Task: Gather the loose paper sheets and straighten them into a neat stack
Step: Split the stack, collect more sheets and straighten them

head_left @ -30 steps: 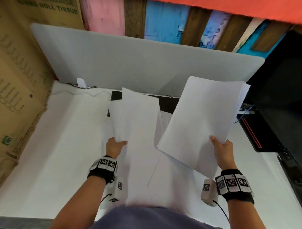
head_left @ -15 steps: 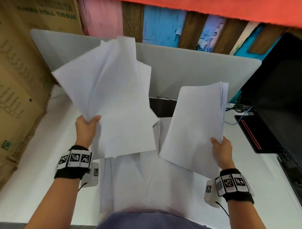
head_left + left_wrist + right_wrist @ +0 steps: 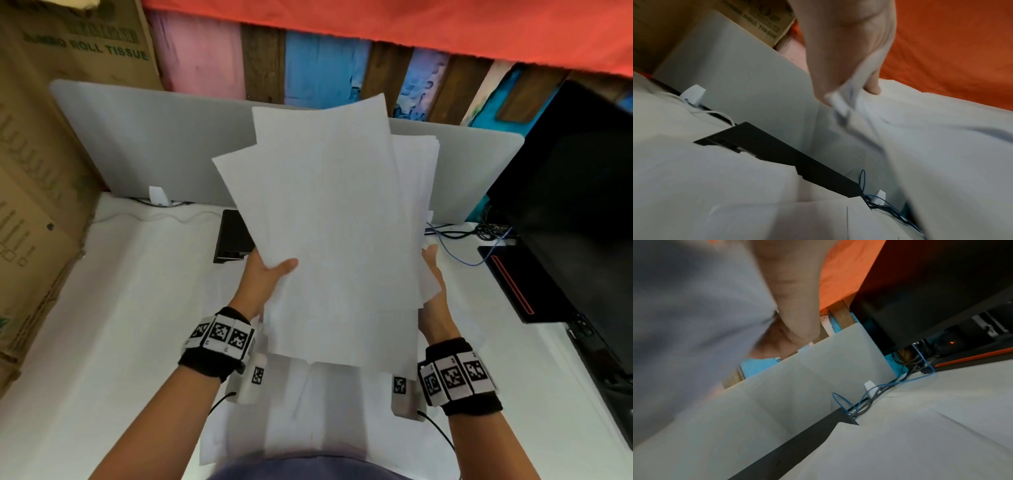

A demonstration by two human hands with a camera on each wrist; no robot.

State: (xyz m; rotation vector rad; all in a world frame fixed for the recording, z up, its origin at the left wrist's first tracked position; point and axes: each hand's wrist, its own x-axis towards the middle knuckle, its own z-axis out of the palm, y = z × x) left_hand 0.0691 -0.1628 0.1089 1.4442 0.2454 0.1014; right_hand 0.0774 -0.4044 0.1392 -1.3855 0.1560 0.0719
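The left hand (image 3: 265,274) is pinching the sheaf's (image 3: 329,219) left edge, thumb on top, lifting it above the table (image 3: 113,308) for squaring. The right hand (image 3: 433,291) is cupping the right edge; its grip is hidden. One fanned sheaf, sheets uncountable; more sheets (image 3: 308,411) are lying near.

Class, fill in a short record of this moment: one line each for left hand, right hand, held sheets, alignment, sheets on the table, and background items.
left hand: grips the held sheets at their lower left
right hand: supports their right edge
held sheets: lifted above the table
alignment: uneven, corners fanned out
sheets on the table: some lie below
background items: grey divider, black monitor, cardboard box
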